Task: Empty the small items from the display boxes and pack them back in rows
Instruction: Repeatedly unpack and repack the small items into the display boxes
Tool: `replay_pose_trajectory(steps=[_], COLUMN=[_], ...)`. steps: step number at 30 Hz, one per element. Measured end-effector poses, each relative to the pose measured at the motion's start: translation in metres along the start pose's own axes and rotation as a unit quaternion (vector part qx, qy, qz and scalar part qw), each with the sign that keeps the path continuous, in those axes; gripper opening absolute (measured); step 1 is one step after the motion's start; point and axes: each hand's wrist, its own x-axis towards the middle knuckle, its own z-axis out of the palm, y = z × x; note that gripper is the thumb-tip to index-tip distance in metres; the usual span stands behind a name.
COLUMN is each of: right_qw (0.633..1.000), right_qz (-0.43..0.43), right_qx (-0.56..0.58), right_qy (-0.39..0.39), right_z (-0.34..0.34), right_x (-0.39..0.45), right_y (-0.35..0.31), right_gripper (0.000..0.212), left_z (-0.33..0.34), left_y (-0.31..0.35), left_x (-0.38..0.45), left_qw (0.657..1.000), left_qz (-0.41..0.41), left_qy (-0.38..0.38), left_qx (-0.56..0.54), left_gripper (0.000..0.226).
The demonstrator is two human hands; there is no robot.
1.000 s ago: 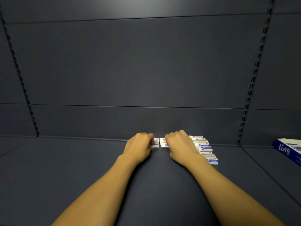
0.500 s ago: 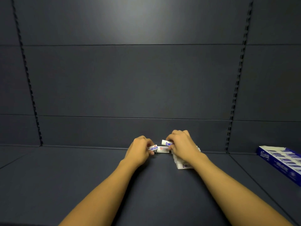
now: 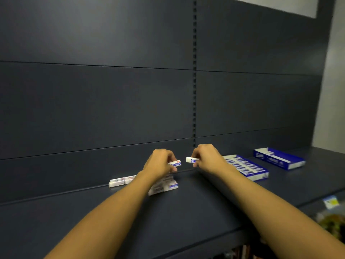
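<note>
Now left hand point(image 3: 160, 161) pinching one small eraser point(image 3: 176, 163), right hand point(image 3: 206, 156) pinching another point(image 3: 192, 159), loose erasers point(image 3: 164, 186) on shelf point(image 3: 205, 199) below, filled box point(image 3: 246, 168) right, second box point(image 3: 279, 158) farther right

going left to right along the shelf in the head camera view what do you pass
Loose small items by the back panel → left hand pinching one small item → right hand pinching another → display box filled in rows → second display box → label on the shelf edge.
</note>
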Motion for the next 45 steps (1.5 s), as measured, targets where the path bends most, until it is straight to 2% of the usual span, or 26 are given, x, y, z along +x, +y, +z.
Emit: replay_pose_trajectory(steps=[9,15,19,22,25,33,40,45], right_qw=[0.992,0.989,0.986,0.985,0.984,0.982,0.984,0.985], right_qz=[0.114,0.127,0.144,0.150,0.152,0.169,0.163,0.161], right_qx=[-0.019,-0.048,-0.064,-0.078,-0.089,-0.080,-0.061,-0.049], right_qy=[-0.043,-0.050,-0.047,-0.042,-0.036,-0.038,-0.033,-0.041], right_z=[-0.048,-0.084,-0.107,-0.120,-0.128,-0.135,-0.135,-0.136], right_x=[-0.074,-0.123,-0.152,-0.172,-0.186,-0.199,-0.187,-0.167], right_y=[0.104,0.174,0.219,0.249,0.275,0.324,0.357,0.388], right_gripper=[0.015,0.023,0.019,0.016,0.014,0.012,0.026,0.035], left_z=[0.069,0.107,0.133,0.152,0.166,0.194,0.210,0.232], left_y=[0.106,0.181,0.226,0.256,0.282,0.318,0.331,0.335], left_x=[0.016,0.023,0.024,0.023,0.019,0.026,0.053,0.087], left_qw=[0.998,0.997,0.996,0.995,0.994,0.995,0.996,0.997], left_qz=[0.032,0.021,0.012,0.012,0.017,0.012,-0.003,-0.012], left_qy=[-0.041,-0.028,-0.038,-0.052,-0.053,-0.041,-0.040,-0.041], left_qx=[0.029,0.063,0.075,0.085,0.096,0.090,0.080,0.066], left_gripper=[0.016,0.018,0.010,0.021,0.017,0.016,0.012,0.018])
